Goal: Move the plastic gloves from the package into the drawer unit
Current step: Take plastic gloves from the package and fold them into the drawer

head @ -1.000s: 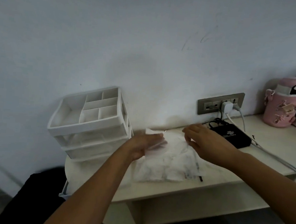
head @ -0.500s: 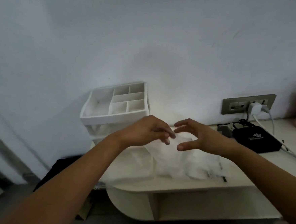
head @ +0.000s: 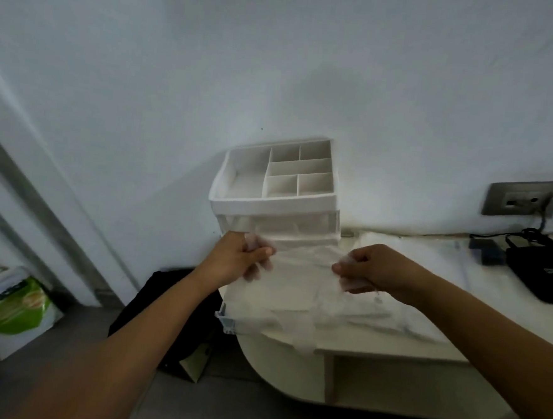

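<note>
A thin translucent plastic glove (head: 300, 276) is stretched in the air between my two hands, just in front of the white drawer unit (head: 275, 202). My left hand (head: 242, 259) pinches its left edge, and my right hand (head: 372, 270) pinches its right edge. The glove hangs down over the pale desk (head: 390, 345). More clear plastic, the package (head: 428, 262) with gloves, lies on the desk behind and below my right hand. The drawer unit has an open divided tray on top and translucent drawer fronts below, partly hidden by the glove.
A black box (head: 545, 270) with cables lies at the right, under a wall socket (head: 524, 200) with a white plug. On the floor to the left stand a green and white bag (head: 9, 308) and a black bag (head: 176, 307). The desk has a rounded left end.
My hands have lifted a glove off the pile and pulled apart, spreading it in front of the drawer unit. The view has swung left, so the unit sits nearer the middle.
</note>
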Motion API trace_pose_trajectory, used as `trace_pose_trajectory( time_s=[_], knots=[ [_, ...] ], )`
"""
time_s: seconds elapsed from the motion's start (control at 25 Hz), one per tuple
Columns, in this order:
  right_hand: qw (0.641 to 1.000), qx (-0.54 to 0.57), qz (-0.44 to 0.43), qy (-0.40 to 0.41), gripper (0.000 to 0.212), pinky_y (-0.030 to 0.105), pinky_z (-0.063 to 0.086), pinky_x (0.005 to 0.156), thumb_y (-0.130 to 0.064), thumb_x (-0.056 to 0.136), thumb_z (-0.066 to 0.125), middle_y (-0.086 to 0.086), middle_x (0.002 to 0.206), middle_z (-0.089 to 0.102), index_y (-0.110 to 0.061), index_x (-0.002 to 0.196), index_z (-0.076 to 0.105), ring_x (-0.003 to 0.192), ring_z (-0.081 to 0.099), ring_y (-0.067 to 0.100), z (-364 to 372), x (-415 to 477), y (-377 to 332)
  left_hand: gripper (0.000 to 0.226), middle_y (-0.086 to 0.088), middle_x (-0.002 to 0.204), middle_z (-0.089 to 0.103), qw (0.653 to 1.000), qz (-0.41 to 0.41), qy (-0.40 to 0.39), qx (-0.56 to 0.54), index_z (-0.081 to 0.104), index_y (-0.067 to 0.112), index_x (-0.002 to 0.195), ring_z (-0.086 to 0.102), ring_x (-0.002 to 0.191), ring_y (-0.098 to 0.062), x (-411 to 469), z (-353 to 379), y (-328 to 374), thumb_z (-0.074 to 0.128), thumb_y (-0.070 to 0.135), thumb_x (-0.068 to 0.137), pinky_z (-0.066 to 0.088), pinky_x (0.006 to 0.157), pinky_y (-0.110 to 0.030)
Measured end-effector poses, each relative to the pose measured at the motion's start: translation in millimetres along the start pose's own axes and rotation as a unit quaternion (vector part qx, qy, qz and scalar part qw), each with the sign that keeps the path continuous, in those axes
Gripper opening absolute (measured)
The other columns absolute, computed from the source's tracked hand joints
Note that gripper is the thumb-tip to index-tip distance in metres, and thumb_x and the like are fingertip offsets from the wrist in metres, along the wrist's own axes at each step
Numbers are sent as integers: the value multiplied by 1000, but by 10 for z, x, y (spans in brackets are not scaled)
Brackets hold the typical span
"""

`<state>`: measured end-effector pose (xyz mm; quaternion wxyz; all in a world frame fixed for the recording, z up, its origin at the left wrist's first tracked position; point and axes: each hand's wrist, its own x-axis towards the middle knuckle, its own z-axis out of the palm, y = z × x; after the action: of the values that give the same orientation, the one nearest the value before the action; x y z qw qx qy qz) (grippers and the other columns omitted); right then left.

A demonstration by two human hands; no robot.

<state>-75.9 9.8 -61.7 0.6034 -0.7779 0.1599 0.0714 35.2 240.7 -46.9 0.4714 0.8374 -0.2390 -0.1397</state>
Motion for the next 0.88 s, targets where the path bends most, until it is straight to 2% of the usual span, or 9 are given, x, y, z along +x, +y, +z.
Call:
trace_pose_trajectory(
  time_s=[0.2, 0.28, 0.36, 0.44, 0.48, 0.56, 0.64, 0.72, 0.88],
  knots=[
    [996, 45, 3, 77, 26, 26, 56, 53, -14, 78, 75, 22, 81, 69, 5, 92, 64, 58, 65, 21, 228, 101, -118, 11, 5, 55, 66, 997, -73, 36, 16, 65, 5, 87, 53, 36, -7, 32, -24, -366, 62, 15, 92, 44, 39, -19],
    [982, -126, -12, 143, 26, 27, 52, 55, -24, 83, 71, 15, 83, 70, -2, 93, 60, 64, 67, 23, 269, 94, -188, 14, 4, 57, 66, 995, -92, 40, 31, 63, 4, 85, 53, 35, -7, 43, -10, -465, 60, 15, 93, 45, 39, -19],
    [875, -432, -45, 214, 29, 27, 42, 64, -37, 91, 57, 8, 95, 67, -10, 102, 54, 83, 65, 23, 309, -5, -282, 15, -1, 61, 67, 993, -112, 45, 16, 62, 1, 85, 55, 36, -8, 59, 22, -541, 59, 13, 93, 47, 40, -19],
    [792, -551, -111, 238, 30, 28, 39, 67, -38, 97, 46, 5, 104, 65, -13, 113, 49, 92, 63, 22, 434, -89, -342, 15, -4, 64, 67, 991, -129, 45, 9, 61, 0, 87, 57, 39, -8, 79, 77, -573, 60, 14, 93, 47, 41, -20],
    [792, -548, -157, 219, 27, 28, 42, 70, -35, 98, 43, 4, 105, 65, -14, 114, 49, 92, 63, 21, 520, -99, -348, 16, -5, 66, 68, 990, -129, 45, 16, 61, 0, 88, 58, 40, -8, 94, 105, -580, 59, 15, 93, 47, 42, -20],
    [836, -485, -227, 117, 23, 26, 46, 82, -25, 99, 41, 3, 113, 65, -18, 117, 54, 97, 61, 17, 685, -48, -301, 19, -6, 66, 67, 991, -117, 53, 36, 61, -2, 93, 58, 41, -8, 134, 145, -578, 58, 17, 94, 47, 43, -19],
    [869, -444, -218, -22, 35, 23, 39, 98, -17, 99, 41, 2, 133, 55, -21, 133, 49, 118, 52, 15, 814, 65, -166, 21, -5, 64, 66, 991, -109, 62, 42, 61, -4, 93, 57, 40, -6, 158, 157, -583, 57, 16, 94, 46, 42, -18],
    [861, -462, -182, -112, 46, 22, 27, 107, -15, 100, 37, 2, 149, 37, -21, 146, 33, 134, 38, 17, 869, 191, -51, 20, -4, 63, 65, 992, -102, 60, 53, 61, -2, 89, 57, 39, -5, 147, 157, -600, 57, 16, 94, 47, 44, -18],
    [833, -514, -146, -142, 54, 29, 14, 115, -28, 101, 38, 3, 158, 14, -18, 150, 19, 144, 16, 21, 912, 392, 59, 16, -13, 73, 67, 991, -86, 60, 81, 63, -1, 86, 62, 52, -13, 130, 136, -619, 57, 11, 94, 57, 59, -30]
  ],
)
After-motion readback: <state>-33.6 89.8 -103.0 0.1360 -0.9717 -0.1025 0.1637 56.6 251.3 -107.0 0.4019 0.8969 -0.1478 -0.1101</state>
